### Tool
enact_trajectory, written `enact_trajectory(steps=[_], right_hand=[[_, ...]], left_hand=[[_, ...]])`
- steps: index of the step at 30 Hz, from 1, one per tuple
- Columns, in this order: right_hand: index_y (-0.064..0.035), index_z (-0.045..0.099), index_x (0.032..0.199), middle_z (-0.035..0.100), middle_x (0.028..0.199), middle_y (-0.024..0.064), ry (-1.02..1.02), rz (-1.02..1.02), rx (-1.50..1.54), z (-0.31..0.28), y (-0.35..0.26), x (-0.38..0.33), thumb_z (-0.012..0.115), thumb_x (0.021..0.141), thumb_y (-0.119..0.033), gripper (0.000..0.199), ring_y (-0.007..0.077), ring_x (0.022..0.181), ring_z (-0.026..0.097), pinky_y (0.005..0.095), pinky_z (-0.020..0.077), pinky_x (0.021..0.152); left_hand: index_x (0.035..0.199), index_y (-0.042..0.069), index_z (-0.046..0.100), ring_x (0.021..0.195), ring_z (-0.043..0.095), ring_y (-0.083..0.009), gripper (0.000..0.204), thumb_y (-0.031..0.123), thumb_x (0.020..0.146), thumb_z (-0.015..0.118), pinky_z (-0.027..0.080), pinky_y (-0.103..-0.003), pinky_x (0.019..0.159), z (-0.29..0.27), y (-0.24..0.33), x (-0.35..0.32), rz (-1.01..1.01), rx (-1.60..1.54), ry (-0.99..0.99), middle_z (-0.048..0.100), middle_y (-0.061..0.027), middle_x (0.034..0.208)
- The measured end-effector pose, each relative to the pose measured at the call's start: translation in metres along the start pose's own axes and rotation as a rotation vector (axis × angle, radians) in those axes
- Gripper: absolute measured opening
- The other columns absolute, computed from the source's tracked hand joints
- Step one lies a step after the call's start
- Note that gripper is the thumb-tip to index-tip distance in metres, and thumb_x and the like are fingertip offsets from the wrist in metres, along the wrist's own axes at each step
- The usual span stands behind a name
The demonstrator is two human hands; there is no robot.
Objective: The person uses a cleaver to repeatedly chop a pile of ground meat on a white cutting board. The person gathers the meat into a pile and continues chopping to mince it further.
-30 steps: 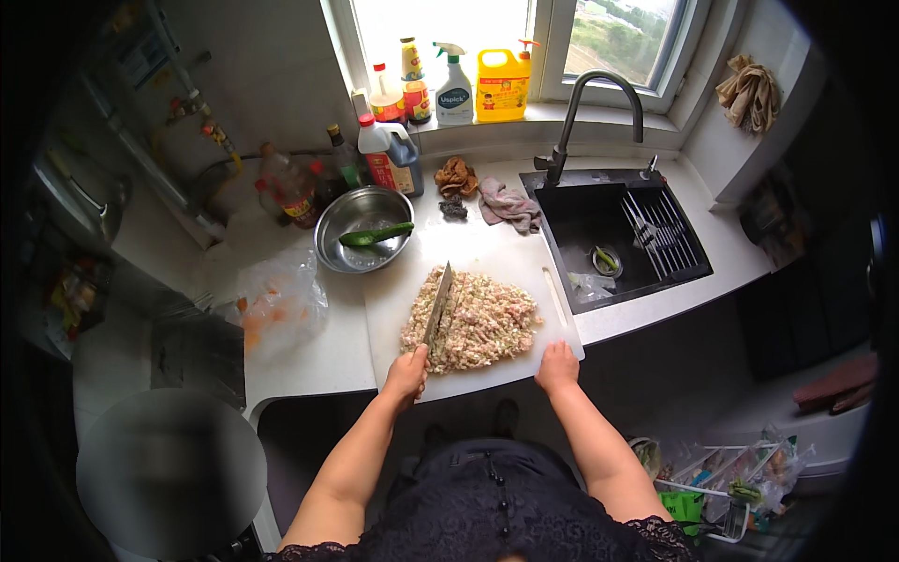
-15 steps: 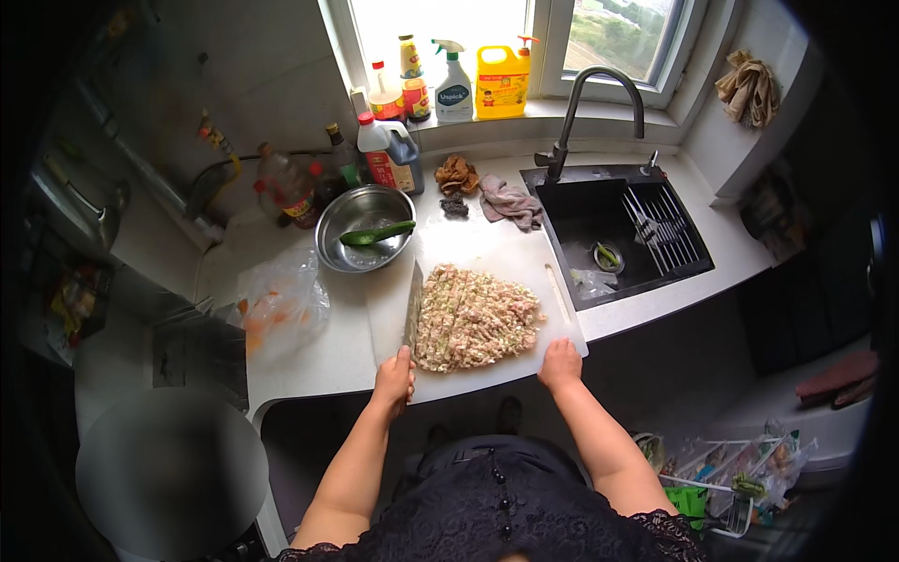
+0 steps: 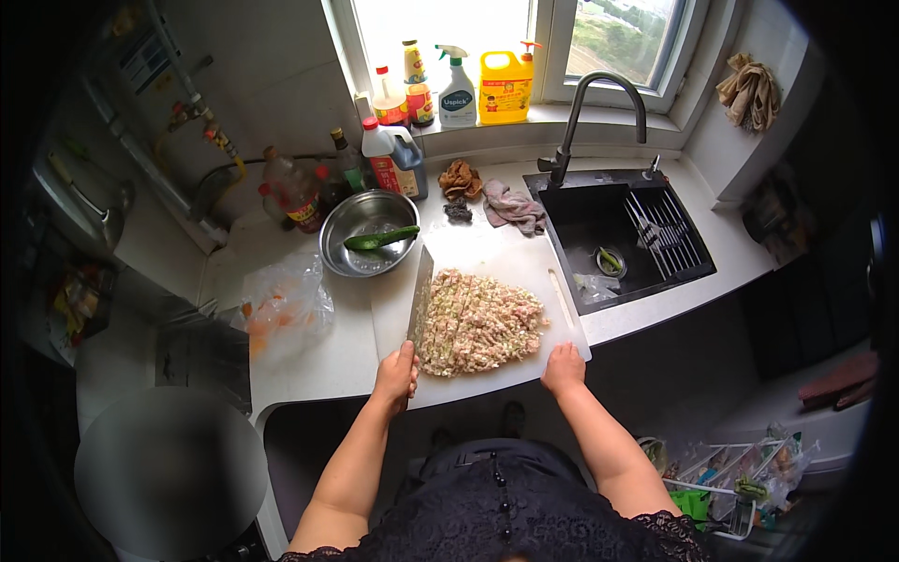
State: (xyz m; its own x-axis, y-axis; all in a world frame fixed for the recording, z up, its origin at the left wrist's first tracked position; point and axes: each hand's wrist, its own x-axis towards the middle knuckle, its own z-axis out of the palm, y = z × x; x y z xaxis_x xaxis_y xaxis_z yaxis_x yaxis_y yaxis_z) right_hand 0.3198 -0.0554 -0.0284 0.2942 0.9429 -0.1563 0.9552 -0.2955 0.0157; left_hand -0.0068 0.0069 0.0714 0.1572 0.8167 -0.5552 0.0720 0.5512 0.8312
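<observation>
My left hand [image 3: 395, 377] is closed around the handle of a kitchen knife [image 3: 420, 298], its broad blade pointing away from me along the left side of a heap of minced meat [image 3: 482, 323]. The pale pink mince is flecked with green and has several straight cut lines in its left part. It lies on a white cutting board [image 3: 532, 266]. My right hand [image 3: 564, 368] grips the board's near right corner, fingers curled over the edge. Most of the knife handle is hidden in my left hand.
Beyond the board stands a steel bowl [image 3: 330, 245] with a cucumber [image 3: 381, 238]. A clear plastic bag [image 3: 290, 295] lies left, cloths [image 3: 513, 208] behind, and a black sink [image 3: 599, 220] with a faucet [image 3: 567, 122] right. Bottles [image 3: 394, 159] line the back.
The knife's far end has risen and its blade has tilted, showing more of its side. My right hand stays on the board's corner. The whole view has shifted slightly.
</observation>
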Motion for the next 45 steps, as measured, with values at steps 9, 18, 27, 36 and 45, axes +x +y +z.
enact_trajectory(steps=[9,18,27,36,45], right_hand=[[0.0032,0.055,0.107,0.053,0.115,0.0214,0.086,-0.023,0.037,0.002,0.0,-0.004,0.06,0.073,-0.017,0.04,0.0325,0.108,0.052,0.0395,0.0464,0.087],[0.0036,0.057,0.102,0.056,0.112,0.0222,0.255,-0.061,-0.029,0.015,0.002,0.0,0.06,0.071,-0.017,0.038,0.0322,0.099,0.056,0.0408,0.0502,0.08],[0.0033,0.058,0.101,0.057,0.11,0.0232,0.155,-0.033,-0.017,0.004,-0.001,-0.001,0.059,0.072,-0.017,0.035,0.032,0.1,0.057,0.0405,0.0502,0.081],[0.0048,0.057,0.109,0.055,0.118,0.024,0.105,-0.042,0.006,-0.004,0.0,-0.003,0.058,0.074,-0.016,0.041,0.0338,0.108,0.055,0.0404,0.0486,0.086],[0.0022,0.058,0.105,0.053,0.122,0.0229,-0.004,0.009,0.038,-0.007,-0.004,0.0,0.06,0.072,-0.017,0.038,0.0334,0.108,0.054,0.0407,0.0477,0.088]], left_hand=[[0.085,0.008,0.047,0.038,0.037,-0.0092,0.045,0.052,0.093,0.041,0.033,-0.026,0.036,-0.001,-0.017,0.013,-0.106,0.024,0.015,0.042,0.0015,0.054],[0.083,0.007,0.048,0.037,0.038,-0.0094,0.044,0.049,0.093,0.043,0.033,-0.025,0.034,0.004,-0.014,0.013,-0.132,0.013,-0.011,0.042,0.0011,0.053],[0.085,0.009,0.047,0.038,0.037,-0.0086,0.043,0.051,0.093,0.042,0.032,-0.024,0.036,0.008,-0.012,0.008,-0.108,0.084,-0.049,0.042,0.0024,0.054],[0.082,0.009,0.048,0.038,0.037,-0.0094,0.043,0.05,0.094,0.042,0.032,-0.026,0.036,0.013,-0.015,0.005,-0.06,0.075,-0.066,0.042,0.0018,0.054],[0.082,0.007,0.048,0.038,0.037,-0.0094,0.042,0.047,0.094,0.042,0.032,-0.026,0.034,0.018,-0.005,0.013,0.037,0.113,-0.089,0.043,0.0007,0.053]])
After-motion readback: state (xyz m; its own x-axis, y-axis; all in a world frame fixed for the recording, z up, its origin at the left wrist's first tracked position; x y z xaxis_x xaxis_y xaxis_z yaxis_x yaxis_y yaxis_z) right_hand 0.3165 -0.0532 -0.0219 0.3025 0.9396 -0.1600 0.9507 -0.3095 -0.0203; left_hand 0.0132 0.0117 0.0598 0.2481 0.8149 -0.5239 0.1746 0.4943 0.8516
